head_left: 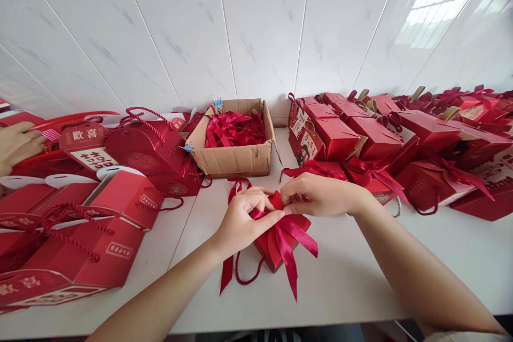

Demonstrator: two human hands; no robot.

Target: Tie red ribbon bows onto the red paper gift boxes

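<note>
A small red gift box (267, 250) rests on the white table in front of me. Crimson satin ribbon (287, 256) lies across its top, with two tails hanging toward me and more ribbon trailing at the left. Both my hands meet over the box. My left hand (248, 219) pinches the ribbon with thumb and fingers. From the other side, my right hand (308, 195) has its fingertips closed on the ribbon beside a red flap; the exact grip is partly hidden. A twisted red cord handle (248, 278) loops out at the box's lower left.
Behind the box stands an open cardboard box (232, 160) of loose red ribbons. Red gift boxes with cord handles (124, 246) crowd the left; more red boxes (377, 133), some with bows, fill the right. Another person's hand (18, 144) shows at far left. A tiled wall (260, 37) bounds the back.
</note>
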